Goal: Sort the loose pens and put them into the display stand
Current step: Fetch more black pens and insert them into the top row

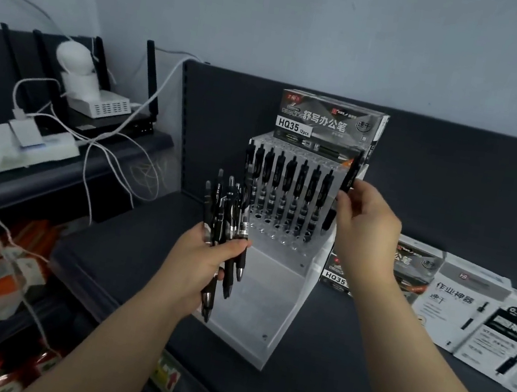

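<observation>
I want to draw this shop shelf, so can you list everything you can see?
clear plastic display stand: one, see-through, middle of the dark shelf
black pens in the stand: about eight, black, upright in one row
grey HQ35 pen boxes: two, grey, one at the stand's top back, one lying to its right
white printed pen packs: a few, white, flat at far right
black router with antennas: one, black, left shelf
white round camera: one, white, above the router
white power strip: one, white, left, with cables
bundle of black loose pens: several, black, gripped by the left hand
single black pen: one, black, pinched by the right hand at the stand's right side
</observation>
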